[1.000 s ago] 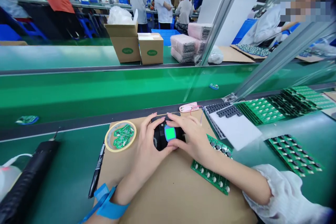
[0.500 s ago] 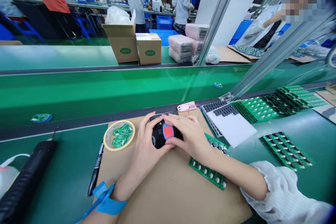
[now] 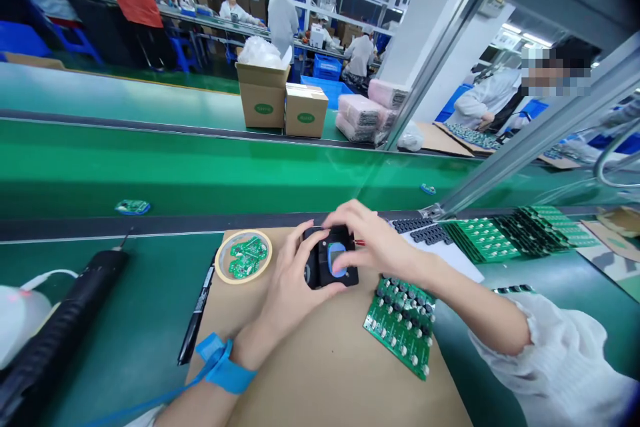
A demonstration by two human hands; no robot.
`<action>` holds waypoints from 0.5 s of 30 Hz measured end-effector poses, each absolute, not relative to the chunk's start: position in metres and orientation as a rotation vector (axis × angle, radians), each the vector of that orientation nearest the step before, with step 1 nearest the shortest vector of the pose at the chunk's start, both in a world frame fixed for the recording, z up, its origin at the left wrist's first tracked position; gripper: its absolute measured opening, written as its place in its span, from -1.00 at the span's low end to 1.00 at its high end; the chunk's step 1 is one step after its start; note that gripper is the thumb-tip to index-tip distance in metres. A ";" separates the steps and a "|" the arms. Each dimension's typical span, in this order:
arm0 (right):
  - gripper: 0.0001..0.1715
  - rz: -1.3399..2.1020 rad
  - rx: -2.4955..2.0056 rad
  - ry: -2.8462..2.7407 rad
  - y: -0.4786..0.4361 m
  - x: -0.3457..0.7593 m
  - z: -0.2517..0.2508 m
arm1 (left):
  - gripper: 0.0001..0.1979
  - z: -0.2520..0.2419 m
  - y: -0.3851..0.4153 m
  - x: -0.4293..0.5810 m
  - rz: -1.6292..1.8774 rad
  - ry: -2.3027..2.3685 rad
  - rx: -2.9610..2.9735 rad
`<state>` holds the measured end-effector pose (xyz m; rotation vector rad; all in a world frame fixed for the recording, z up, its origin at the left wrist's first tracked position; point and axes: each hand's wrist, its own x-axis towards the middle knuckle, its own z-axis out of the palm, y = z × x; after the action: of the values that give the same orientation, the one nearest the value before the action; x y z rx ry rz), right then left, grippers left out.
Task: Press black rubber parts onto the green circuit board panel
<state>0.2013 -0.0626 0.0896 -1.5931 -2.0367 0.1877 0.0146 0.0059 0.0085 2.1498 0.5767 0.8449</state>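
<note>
A small black plastic block (image 3: 311,270) with a rounded blue pad (image 3: 334,255) on its top sits on the brown cardboard (image 3: 320,353). My left hand (image 3: 287,273) is closed round its left side, fingers over the far edge and thumb along the near edge. Curled over the far right side, my right hand (image 3: 373,240) has its fingertips at the block's top edge and its thumb over the blue pad. A red wire shows beside the right fingers. To the right lies a green circuit board panel (image 3: 403,327). A blue wrist strap (image 3: 230,365) circles my left wrist.
Left of my hands lie a tape ring (image 3: 219,265) holding green boards (image 3: 247,257), a black marker (image 3: 197,310) and a black tool (image 3: 75,320) with a thin metal tip. Stacked green panels (image 3: 485,238) are at right. Cartons (image 3: 306,110) and co-workers appear beyond the green belt (image 3: 225,177).
The pad showed a red centre inside a blue rim; now it looks blue. My right hand has lifted and curled, its thumb now over the pad. The view has tilted upward.
</note>
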 end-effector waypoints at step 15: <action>-0.63 -0.347 -1.553 -2.418 -0.094 0.182 0.067 | -0.24 0.009 0.005 0.016 0.896 0.612 2.174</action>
<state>0.1817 -0.0937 0.0669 -1.5529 -2.4178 -0.3466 0.0159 0.0054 0.0085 2.1740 0.6123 0.8956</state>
